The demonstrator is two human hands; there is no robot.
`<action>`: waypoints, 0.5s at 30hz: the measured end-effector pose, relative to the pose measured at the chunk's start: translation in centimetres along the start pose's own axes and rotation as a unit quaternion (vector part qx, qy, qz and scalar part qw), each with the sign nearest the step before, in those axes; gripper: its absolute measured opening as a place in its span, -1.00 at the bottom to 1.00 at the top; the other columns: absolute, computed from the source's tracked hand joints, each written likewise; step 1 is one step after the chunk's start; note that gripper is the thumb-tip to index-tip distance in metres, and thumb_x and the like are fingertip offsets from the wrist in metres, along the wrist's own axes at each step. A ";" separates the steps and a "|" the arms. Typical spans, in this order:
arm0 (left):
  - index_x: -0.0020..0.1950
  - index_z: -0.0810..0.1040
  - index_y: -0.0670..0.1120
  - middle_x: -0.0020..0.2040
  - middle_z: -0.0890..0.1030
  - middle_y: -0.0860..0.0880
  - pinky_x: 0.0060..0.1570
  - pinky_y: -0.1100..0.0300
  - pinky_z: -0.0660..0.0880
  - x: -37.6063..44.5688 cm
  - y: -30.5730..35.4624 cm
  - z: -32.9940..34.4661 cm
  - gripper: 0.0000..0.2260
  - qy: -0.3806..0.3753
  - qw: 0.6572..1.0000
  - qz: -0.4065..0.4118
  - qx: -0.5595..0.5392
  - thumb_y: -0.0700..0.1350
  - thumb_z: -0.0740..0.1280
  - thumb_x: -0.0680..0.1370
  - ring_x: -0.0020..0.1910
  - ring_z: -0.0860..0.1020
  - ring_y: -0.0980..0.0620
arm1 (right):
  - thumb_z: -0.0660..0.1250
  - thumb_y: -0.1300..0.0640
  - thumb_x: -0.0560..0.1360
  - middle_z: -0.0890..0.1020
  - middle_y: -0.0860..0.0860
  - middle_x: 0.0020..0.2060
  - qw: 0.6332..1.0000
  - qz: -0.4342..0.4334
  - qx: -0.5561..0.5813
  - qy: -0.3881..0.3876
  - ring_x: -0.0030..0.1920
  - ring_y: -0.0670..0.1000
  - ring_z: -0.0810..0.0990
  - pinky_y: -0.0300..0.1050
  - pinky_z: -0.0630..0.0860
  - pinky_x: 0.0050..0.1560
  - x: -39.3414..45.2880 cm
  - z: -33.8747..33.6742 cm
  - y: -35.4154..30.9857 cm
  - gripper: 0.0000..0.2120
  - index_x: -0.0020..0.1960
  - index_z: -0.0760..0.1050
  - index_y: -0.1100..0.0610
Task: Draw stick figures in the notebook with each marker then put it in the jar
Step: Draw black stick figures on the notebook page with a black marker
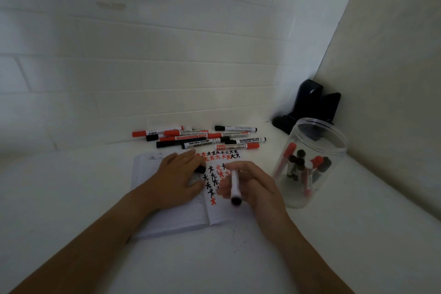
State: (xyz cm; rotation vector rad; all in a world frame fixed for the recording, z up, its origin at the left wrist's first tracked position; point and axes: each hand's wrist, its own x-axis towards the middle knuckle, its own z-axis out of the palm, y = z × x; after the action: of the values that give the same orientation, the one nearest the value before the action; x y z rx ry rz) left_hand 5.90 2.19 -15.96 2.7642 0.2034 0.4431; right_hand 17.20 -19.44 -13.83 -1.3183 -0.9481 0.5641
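An open notebook (181, 219) lies on the white table, its right page covered with several red and black stick figures (216, 167). My left hand (177, 178) presses flat on the left page and pins a black marker cap (200, 169) under its fingers. My right hand (253, 185) grips a white-bodied black marker (235, 186), tip down on the page, black end toward me. A clear plastic jar (312, 164) stands to the right with several red and black markers inside. A pile of loose red and black markers (202, 137) lies behind the notebook.
A black stand-like object (307, 107) sits in the back right corner behind the jar. A white brick wall runs along the back and a plain wall closes the right side.
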 end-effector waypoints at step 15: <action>0.51 0.10 0.32 0.61 0.00 0.14 0.51 -0.21 -0.22 0.2 -0.2 0.9 -0.50 -0.054 0.996 -0.027 0.067 0.33 0.05 0.58 0.57 -0.24 0.11 | 0.29 0.06 0.63 0.63 0.13 -0.34 0.995 0.038 -0.084 0.033 -0.42 0.06 0.56 -0.16 0.42 -0.46 -0.3 0.4 0.2 -0.84 0.00 0.62 0.07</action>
State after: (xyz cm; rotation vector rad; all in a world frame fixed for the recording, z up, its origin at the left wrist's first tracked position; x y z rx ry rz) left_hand 6.38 2.12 -16.82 2.8957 0.2901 0.2739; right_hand 16.77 -19.39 -14.09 -1.5197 -0.9086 0.5050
